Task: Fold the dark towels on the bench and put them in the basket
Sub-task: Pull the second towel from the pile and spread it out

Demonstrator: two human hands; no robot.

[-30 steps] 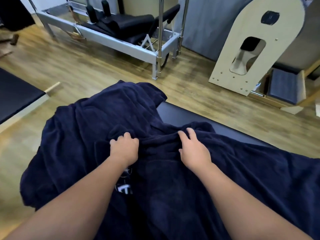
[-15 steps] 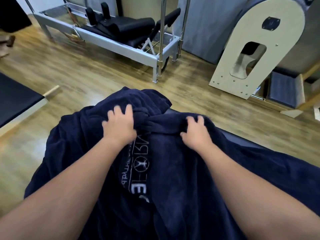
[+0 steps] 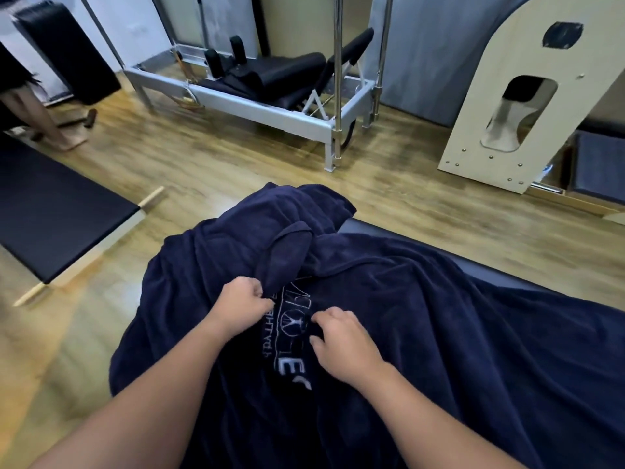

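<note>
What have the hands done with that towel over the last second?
Both hands drew back toward the person. The left hand now pinches a fold of the towel; the right hand rests beside the uncovered white logo. The towel remains unfolded on the bench.

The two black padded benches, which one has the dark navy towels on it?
The near black padded bench under both hands carries the dark navy towels; the other black padded bench, at left, is bare.
</note>
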